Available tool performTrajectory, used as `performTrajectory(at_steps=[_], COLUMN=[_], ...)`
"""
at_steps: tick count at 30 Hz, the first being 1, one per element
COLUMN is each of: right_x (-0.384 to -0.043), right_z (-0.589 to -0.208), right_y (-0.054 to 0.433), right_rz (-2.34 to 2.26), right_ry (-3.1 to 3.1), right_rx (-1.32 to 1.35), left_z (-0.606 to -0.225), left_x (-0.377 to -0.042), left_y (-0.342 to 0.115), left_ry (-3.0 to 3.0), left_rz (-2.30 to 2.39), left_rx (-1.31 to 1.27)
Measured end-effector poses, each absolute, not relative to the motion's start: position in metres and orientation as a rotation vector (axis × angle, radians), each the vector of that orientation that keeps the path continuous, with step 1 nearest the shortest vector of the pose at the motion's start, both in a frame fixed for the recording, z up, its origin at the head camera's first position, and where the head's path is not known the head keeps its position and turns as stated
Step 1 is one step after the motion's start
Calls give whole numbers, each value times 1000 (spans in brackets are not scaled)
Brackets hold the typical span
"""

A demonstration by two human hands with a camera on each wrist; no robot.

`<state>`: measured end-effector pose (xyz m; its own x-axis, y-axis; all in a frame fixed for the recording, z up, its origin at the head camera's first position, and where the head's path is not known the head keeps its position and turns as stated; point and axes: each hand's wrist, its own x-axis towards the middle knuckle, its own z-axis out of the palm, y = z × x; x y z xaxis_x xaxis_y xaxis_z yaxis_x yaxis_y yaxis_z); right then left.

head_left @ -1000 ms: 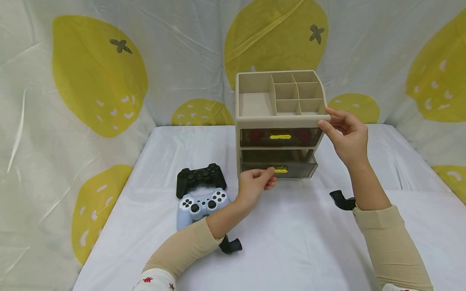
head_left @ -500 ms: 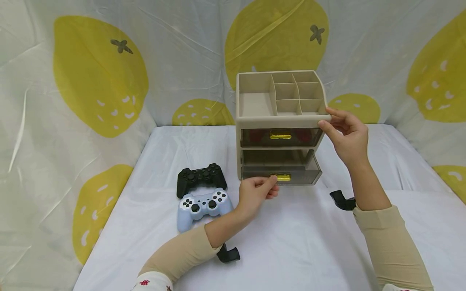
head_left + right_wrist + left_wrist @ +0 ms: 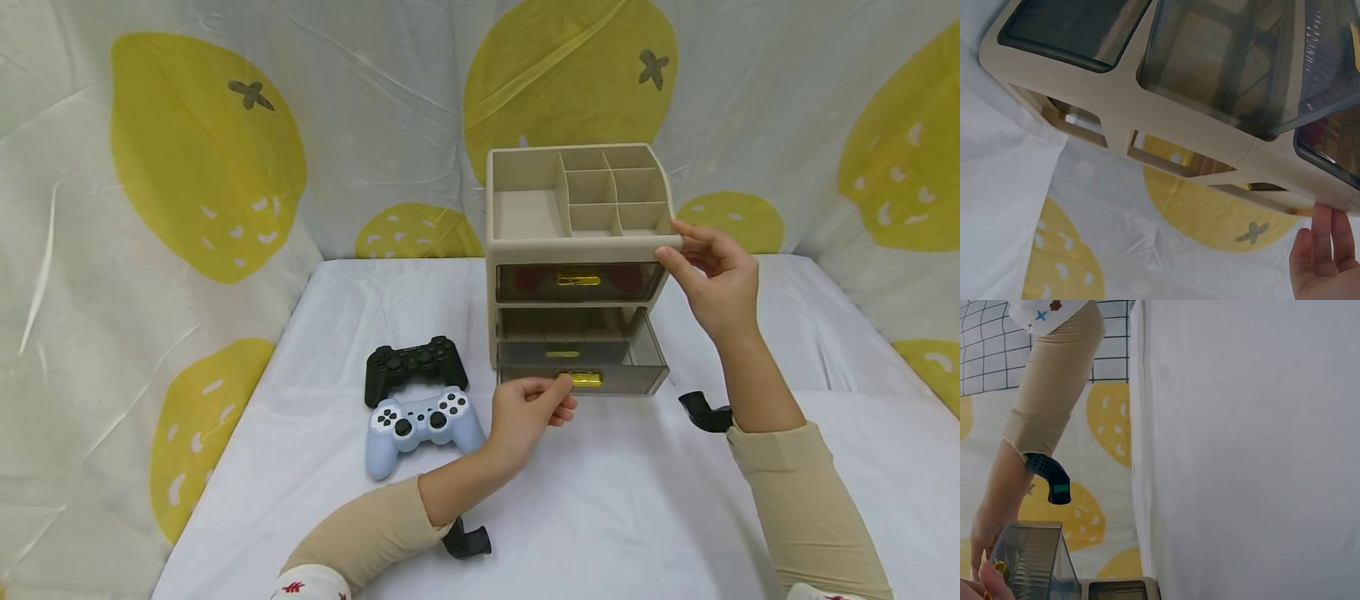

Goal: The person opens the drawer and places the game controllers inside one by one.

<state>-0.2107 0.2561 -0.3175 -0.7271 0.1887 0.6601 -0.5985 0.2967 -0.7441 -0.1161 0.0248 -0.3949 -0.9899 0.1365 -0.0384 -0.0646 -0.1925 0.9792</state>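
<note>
A beige desktop organizer (image 3: 581, 243) stands toward the back, with a divided open top and smoky see-through drawers. Its middle drawer (image 3: 645, 379) is pulled partway out, and no objects show inside. My left hand (image 3: 525, 412) pinches that drawer's gold handle (image 3: 587, 379) between thumb and finger; in the left wrist view its fingertips (image 3: 996, 582) show at the handle. At the organizer's upper right front corner, my right hand (image 3: 716, 279) grips the edge, thumb in front. In the right wrist view, the fingers (image 3: 1322, 240) touch the organizer's side.
Left of the organizer, a black game controller (image 3: 415, 371) lies behind a light blue one (image 3: 426, 423). Dark reddish shapes show through the shut upper drawer (image 3: 517, 283). A white cloth (image 3: 600, 500) covers the table; lemon-print fabric (image 3: 390, 125) walls it in.
My left hand has drawn the middle drawer farther out toward me, bringing a gold handle into view through it. My right hand keeps its grip on the corner.
</note>
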Motion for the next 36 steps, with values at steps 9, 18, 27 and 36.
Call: performTrajectory(at_steps=[9, 18, 27, 36], right_x=[-213, -211, -210, -210], right_z=[-318, -317, -317, -317], right_y=[256, 256, 255, 255], right_rz=[1564, 1521, 1502, 1518], right_ry=[-1843, -1874, -1898, -1882], right_rx=[409, 390, 362, 365], left_z=[-398, -404, -406, -410], left_x=[-105, -96, -91, -87], left_y=[24, 23, 24, 25], left_ry=[1911, 1925, 1910, 1901], left_rz=[2322, 2345, 2355, 2364], left_rx=[145, 193, 195, 188])
